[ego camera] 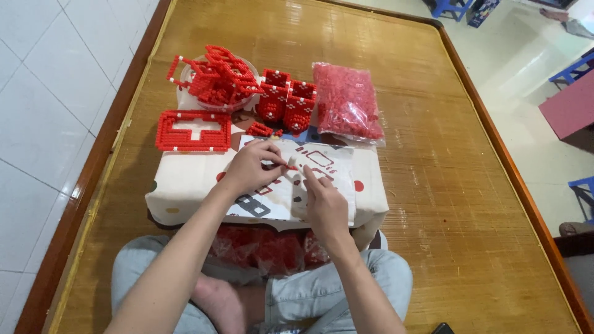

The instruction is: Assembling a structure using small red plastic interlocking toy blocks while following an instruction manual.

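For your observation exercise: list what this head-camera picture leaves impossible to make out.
- Head view: the small red piece pinched by the left hand is too small to identify.
- The bag of red pieces in the lap is mostly hidden by the low table and both arms.
- The right hand covers part of the printed sheet.

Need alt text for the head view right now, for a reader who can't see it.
Seated on a woven mat, a person pinches a small red piece between the left hand and right hand over a cloth-covered box. Behind lie red brick assemblies, a flat red panel and a bag of red pieces.
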